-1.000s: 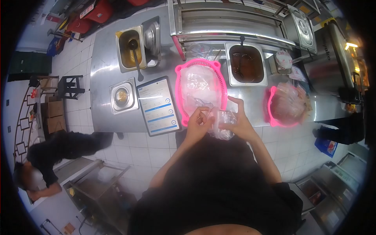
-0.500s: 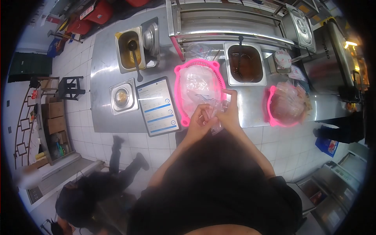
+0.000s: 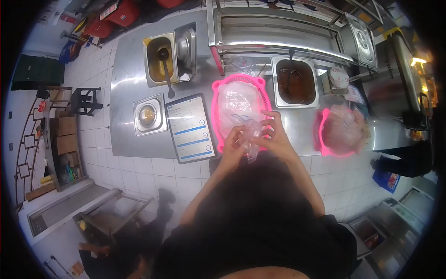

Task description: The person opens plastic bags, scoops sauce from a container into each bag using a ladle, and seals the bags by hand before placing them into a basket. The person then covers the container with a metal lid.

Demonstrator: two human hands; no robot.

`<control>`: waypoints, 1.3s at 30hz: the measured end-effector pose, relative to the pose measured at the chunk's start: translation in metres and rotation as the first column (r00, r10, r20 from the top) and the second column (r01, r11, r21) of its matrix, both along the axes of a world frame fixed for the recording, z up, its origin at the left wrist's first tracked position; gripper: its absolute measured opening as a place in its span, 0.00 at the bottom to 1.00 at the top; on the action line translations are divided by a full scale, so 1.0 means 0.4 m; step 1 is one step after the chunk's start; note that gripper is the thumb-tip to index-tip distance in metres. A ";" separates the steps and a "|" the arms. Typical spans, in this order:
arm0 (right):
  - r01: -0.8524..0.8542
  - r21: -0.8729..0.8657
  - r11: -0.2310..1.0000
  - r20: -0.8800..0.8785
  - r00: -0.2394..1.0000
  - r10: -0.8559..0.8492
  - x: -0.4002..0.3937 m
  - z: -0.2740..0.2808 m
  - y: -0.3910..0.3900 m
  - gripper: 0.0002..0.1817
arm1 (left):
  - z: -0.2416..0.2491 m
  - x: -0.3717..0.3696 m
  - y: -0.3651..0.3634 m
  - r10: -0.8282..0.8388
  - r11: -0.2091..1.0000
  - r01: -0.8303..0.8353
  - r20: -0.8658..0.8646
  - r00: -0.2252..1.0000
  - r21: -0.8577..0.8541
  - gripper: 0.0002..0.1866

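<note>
A clear plastic bag (image 3: 252, 135) is gripped between my two hands, in front of my body. My left hand (image 3: 235, 143) pinches its left side with curled fingers. On the other side, my right hand (image 3: 277, 138) holds the bag with thumb and fingers, while its index finger points up and away. Both hands are over the near edge of a pink basket (image 3: 216, 107). Inside that basket lies a stack of clear plastic bags (image 3: 239, 100). Left of the basket, a tablet (image 3: 189, 132) with a lit screen lies on the steel table.
A steel pan of brown liquid (image 3: 295, 83) stands right of the basket, a pan with a ladle (image 3: 165, 69) at back left. A lidded pan (image 3: 148, 115) sits beside the tablet. Another pink basket (image 3: 322, 132) holds plastic bags. A co-worker (image 3: 125, 251) is behind at lower left.
My hands have shifted slightly at the bag, and the right fingers are spread more around it. The co-worker at lower left has moved. My view has tilted a little.
</note>
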State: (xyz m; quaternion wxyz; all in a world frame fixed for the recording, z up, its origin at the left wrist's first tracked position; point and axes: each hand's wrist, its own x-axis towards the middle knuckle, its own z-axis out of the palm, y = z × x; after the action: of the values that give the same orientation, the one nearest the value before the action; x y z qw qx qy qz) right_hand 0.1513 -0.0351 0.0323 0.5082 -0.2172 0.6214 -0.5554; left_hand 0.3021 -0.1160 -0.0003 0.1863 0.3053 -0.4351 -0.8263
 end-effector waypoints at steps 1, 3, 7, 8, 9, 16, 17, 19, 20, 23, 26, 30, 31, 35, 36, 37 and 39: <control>-0.001 -0.002 1.000 0.002 1.000 0.001 0.004 0.002 -0.009 0.49 | 0.023 0.001 -0.013 0.044 0.979 -0.033 -0.046 0.998 0.203 0.19; -0.009 0.040 0.999 0.063 0.998 0.006 0.010 0.004 -0.017 0.49 | 0.028 0.006 -0.017 0.097 0.915 -0.057 -0.081 0.992 0.400 0.18; 0.018 -0.009 1.000 0.109 0.994 -0.017 0.022 -0.035 -0.020 0.44 | -0.013 0.024 0.002 0.071 0.975 -0.048 -0.103 0.992 0.217 0.15; 0.074 0.020 0.997 0.101 0.992 -0.076 0.035 -0.034 -0.029 0.41 | -0.019 0.032 0.008 0.068 0.987 -0.055 -0.082 0.994 0.150 0.14; 0.129 0.048 0.990 0.093 0.987 -0.133 0.046 -0.032 -0.041 0.39 | 0.000 0.034 0.012 0.071 0.987 -0.058 -0.080 0.994 0.148 0.14; 0.124 0.065 0.990 -0.311 0.945 -0.098 0.073 -0.076 -0.097 0.33 | 0.045 0.053 0.024 0.091 0.940 -0.082 0.012 0.996 -0.332 0.08; 0.068 0.023 0.997 -0.281 0.958 -0.059 0.082 -0.062 -0.092 0.33 | 0.049 0.045 0.008 0.274 0.806 -0.175 0.094 0.957 -0.566 0.09; 0.014 -0.016 1.000 -0.250 0.968 -0.017 0.080 -0.036 -0.098 0.34 | 0.121 0.063 -0.029 0.339 0.758 -0.155 0.179 0.924 -0.633 0.14; -0.013 0.003 1.000 -0.045 0.999 0.013 0.072 -0.022 -0.104 0.35 | 0.132 0.070 -0.039 0.333 0.701 -0.052 0.262 0.906 -0.711 0.15; -0.220 0.007 0.975 0.159 0.963 0.216 0.047 -0.012 -0.120 0.39 | 0.109 0.088 -0.062 0.257 0.724 0.053 0.341 0.904 -0.687 0.15; -0.406 -0.108 0.907 0.188 0.888 0.420 -0.011 0.021 -0.136 0.42 | 0.061 0.106 -0.094 0.236 0.852 -0.027 0.338 0.911 -0.522 0.12; -0.218 -0.099 0.971 -0.695 0.713 0.089 -0.023 -0.086 -0.221 0.39 | -0.012 0.134 -0.141 0.297 0.853 -0.067 0.377 0.877 -0.517 0.07; -0.215 -0.098 0.972 -0.692 0.716 0.089 -0.023 -0.144 -0.228 0.39 | -0.042 0.139 -0.149 0.294 0.854 -0.063 0.381 0.877 -0.516 0.07; -0.192 0.078 0.978 -0.899 0.410 0.153 -0.030 -0.247 -0.226 0.24 | -0.017 0.115 -0.195 0.138 0.981 -0.071 0.388 0.911 -0.183 0.07; -0.159 0.105 0.982 -0.879 0.447 0.167 -0.029 -0.236 -0.229 0.20 | 0.015 0.100 -0.204 0.087 0.996 -0.094 0.351 0.932 0.001 0.07; -0.157 0.109 0.982 -0.878 0.449 0.169 -0.028 -0.224 -0.228 0.20 | 0.024 0.092 -0.211 0.084 0.996 -0.091 0.353 0.932 0.005 0.07; 0.001 -0.126 0.992 -0.853 0.510 -0.108 -0.035 -0.178 -0.223 0.13 | 0.035 0.077 -0.223 0.070 0.983 -0.110 0.252 0.965 0.147 0.08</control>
State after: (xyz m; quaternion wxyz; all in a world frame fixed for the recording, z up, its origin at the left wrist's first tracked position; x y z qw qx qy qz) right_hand 0.1373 -0.1242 -0.0391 0.1046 -0.4709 0.7664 -0.4243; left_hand 0.3330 -0.2053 0.0138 0.1435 0.4387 -0.3730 -0.8049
